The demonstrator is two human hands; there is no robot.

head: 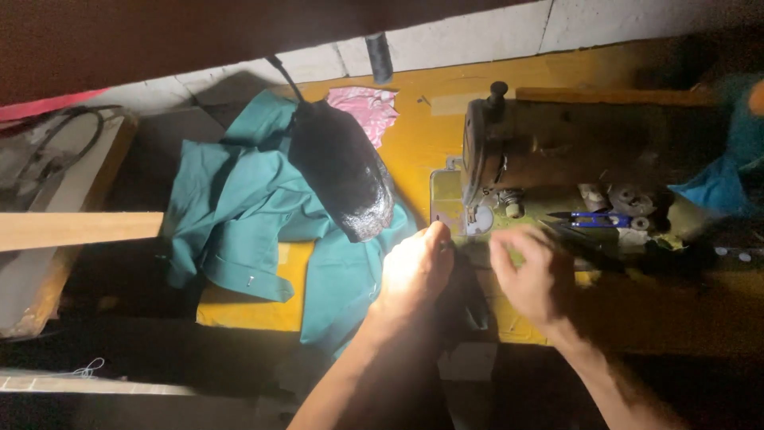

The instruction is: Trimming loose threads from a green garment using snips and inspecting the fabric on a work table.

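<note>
Dark fabric (465,299) lies between both hands, its length running back toward the sewing machine's needle (477,209). The left hand (415,269) presses it flat, nearer the needle; the right hand (532,275) pinches its edge.

Pink cloth (364,106), blue thread snips (595,219)

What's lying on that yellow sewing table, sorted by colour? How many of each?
Green: 1, the green garment
Pink: 1, the pink cloth
Black: 1, the black lamp head
Blue: 1, the blue-handled snips
Brown: 1, the sewing machine
Total: 5

Both hands, left hand and right hand, work at the needle; dark fabric under them is too shadowed to count.
</note>
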